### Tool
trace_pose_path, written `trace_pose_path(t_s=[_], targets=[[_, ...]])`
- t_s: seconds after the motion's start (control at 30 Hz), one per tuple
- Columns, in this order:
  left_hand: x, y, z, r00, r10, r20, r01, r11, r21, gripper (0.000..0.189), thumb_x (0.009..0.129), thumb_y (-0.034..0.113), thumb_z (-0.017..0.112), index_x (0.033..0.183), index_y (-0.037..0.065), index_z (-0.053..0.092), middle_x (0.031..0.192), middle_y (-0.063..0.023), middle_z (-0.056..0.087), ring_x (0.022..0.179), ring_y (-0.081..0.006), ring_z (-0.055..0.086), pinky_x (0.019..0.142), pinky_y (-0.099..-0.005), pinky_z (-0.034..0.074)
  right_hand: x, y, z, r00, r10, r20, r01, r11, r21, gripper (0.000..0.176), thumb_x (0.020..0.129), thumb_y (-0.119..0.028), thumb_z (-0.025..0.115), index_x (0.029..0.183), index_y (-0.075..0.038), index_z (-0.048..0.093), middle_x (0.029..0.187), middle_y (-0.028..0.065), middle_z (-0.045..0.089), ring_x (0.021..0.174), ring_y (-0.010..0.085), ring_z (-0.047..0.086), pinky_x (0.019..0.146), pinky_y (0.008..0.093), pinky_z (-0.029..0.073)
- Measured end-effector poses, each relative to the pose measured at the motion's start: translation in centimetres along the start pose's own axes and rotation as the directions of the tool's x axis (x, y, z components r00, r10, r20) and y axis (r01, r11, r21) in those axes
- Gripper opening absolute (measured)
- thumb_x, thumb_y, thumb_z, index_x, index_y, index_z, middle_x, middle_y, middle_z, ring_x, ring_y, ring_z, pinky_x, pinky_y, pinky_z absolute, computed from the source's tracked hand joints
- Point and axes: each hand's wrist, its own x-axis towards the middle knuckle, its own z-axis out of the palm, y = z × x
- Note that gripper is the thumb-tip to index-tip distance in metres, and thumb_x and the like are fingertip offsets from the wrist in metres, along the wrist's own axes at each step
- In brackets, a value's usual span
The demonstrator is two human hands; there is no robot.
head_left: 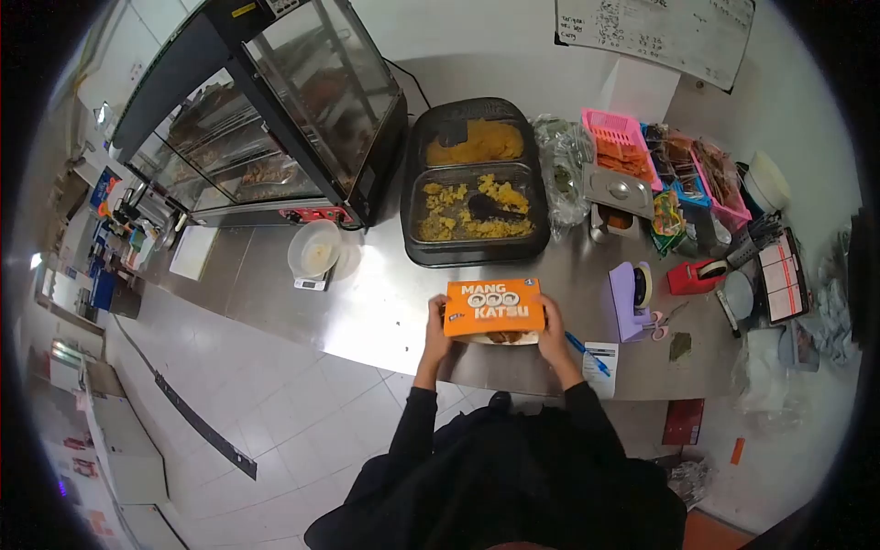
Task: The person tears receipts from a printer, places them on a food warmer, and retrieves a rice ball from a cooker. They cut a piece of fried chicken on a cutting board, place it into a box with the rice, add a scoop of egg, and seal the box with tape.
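Note:
An orange food box (495, 307) printed "MANG KATSU" is between my hands at the near edge of the steel counter. My left hand (439, 332) grips its left side, and my right hand (554, 335) grips its right side. Along the box's near edge a gap shows some brown food (503, 338) inside. Just beyond the box stands a black two-part warmer tray (475, 256) with yellow food in both sections. A dark utensil (483, 207) lies in the nearer section. Right of my right hand are a blue pen (588, 354) and a printed slip (600, 369).
A glass display warmer (302, 119) stands at the back left. Before it, a plastic bowl (313, 249) rests on a small scale (311, 283). To the right are a purple tape dispenser (627, 302), a red tape dispenser (689, 278), scissors (660, 328), a lidded steel container (620, 190) and pink baskets (616, 128).

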Motion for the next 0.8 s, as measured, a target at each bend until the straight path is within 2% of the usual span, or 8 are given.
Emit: trace_pose_path(t_s=[0.03, 0.1, 0.2, 0.37, 0.4, 0.57, 0.7, 0.8], targets=[[0.7, 2.3, -0.2, 0.983, -0.182, 0.010, 0.180, 0.980, 0.085, 0.025, 0.079, 0.010, 0.046, 0.102, 0.010, 0.037, 0.101, -0.0167, 0.048, 0.092, -0.0230, 0.049, 0.076, -0.0299, 0.039, 0.9, -2.5, -0.5, 0.999, -0.022, 0.040, 0.027, 0.992, -0.121, 0.030, 0.078, 0.005, 0.038, 0.106, -0.006, 0.045, 0.119, 0.0138, 0.039, 0.111, 0.0243, 0.038, 0.090, 0.0274, 0.029], [1.9, 3.4, -0.7, 0.986, -0.165, 0.031, 0.152, 0.954, 0.260, 0.028, 0.079, 0.011, 0.042, 0.107, 0.012, 0.035, 0.078, -0.0131, 0.057, 0.065, -0.0234, 0.055, 0.062, -0.0306, 0.044, 1.9, -4.0, -0.8, 0.996, -0.036, 0.080, 0.055, 0.969, -0.242, 0.030, 0.081, 0.003, 0.034, 0.110, -0.005, 0.043, 0.121, 0.0131, 0.038, 0.111, 0.0218, 0.038, 0.090, 0.0257, 0.029], [2.3, 2.3, -0.7, 0.958, -0.280, 0.062, 0.246, 0.913, 0.326, 0.029, 0.079, 0.009, 0.041, 0.107, 0.009, 0.035, 0.089, -0.0147, 0.053, 0.076, -0.0229, 0.053, 0.067, -0.0283, 0.042, 2.3, -2.9, -0.5, 0.998, 0.022, 0.066, -0.007, 0.974, -0.227, 0.035, 0.081, 0.004, 0.032, 0.115, -0.004, 0.038, 0.119, 0.0131, 0.040, 0.110, 0.0217, 0.039, 0.092, 0.0261, 0.028], [-1.0, 1.2, 0.0, 0.983, 0.174, 0.050, -0.180, 0.916, 0.359, 0.044, 0.080, 0.019, 0.043, 0.117, 0.002, 0.029, 0.107, -0.0171, 0.037, 0.106, -0.0276, 0.036, 0.092, -0.0348, 0.026, -0.3, -3.6, -1.0, 0.981, -0.157, 0.111, 0.178, 0.960, -0.215, 0.043, 0.081, -0.008, 0.043, 0.121, -0.003, 0.028, 0.126, 0.0202, 0.028, 0.116, 0.0331, 0.030, 0.094, 0.0355, 0.027], [-1.7, 1.2, -0.2, 0.977, 0.199, 0.083, -0.211, 0.961, 0.179, 0.051, 0.079, 0.026, 0.046, 0.121, 0.003, 0.028, 0.115, -0.0200, 0.035, 0.113, -0.0314, 0.030, 0.096, -0.0398, 0.020, -1.0, -3.1, -1.5, 0.982, -0.159, 0.106, 0.179, 0.960, -0.216, 0.043, 0.081, -0.008, 0.043, 0.121, -0.003, 0.028, 0.126, 0.0202, 0.028, 0.116, 0.0331, 0.030, 0.094, 0.0355, 0.027], [-3.2, 0.4, -2.9, 0.967, -0.005, 0.253, -0.026, 0.993, 0.118, 0.049, 0.078, 0.030, 0.051, 0.117, 0.002, 0.037, 0.132, -0.0208, 0.017, 0.121, -0.0323, 0.022, 0.095, -0.0376, 0.023, -1.3, -1.8, -3.8, 0.890, -0.081, 0.448, 0.295, 0.853, -0.431, 0.060, 0.075, -0.025, 0.056, 0.122, -0.003, 0.026, 0.132, 0.0204, 0.015, 0.119, 0.0361, 0.024, 0.094, 0.0383, 0.029], [-0.1, 5.0, -3.1, 0.875, 0.009, 0.483, -0.318, 0.764, 0.561, 0.061, 0.070, 0.033, 0.060, 0.117, 0.002, 0.037, 0.130, -0.0216, 0.020, 0.100, -0.0321, 0.048, 0.078, -0.0337, 0.044, 1.2, -6.3, -3.3, 0.799, 0.042, 0.600, 0.378, 0.740, -0.556, 0.062, 0.074, -0.025, 0.056, 0.122, -0.002, 0.026, 0.130, 0.0257, 0.014, 0.110, 0.0380, 0.037, 0.086, 0.0390, 0.037], [-0.4, 3.9, -1.9, 0.804, 0.006, 0.595, -0.570, 0.291, 0.768, 0.056, 0.073, 0.031, 0.056, 0.118, 0.003, 0.036, 0.127, -0.0187, 0.028, 0.079, -0.0259, 0.058, 0.065, -0.0321, 0.048, 1.4, -4.5, -2.3, 0.746, 0.050, 0.664, 0.554, 0.506, -0.661, 0.064, 0.072, -0.024, 0.057, 0.123, -0.002, 0.025, 0.127, 0.0323, 0.014, 0.099, 0.0393, 0.047, 0.078, 0.0388, 0.044]])
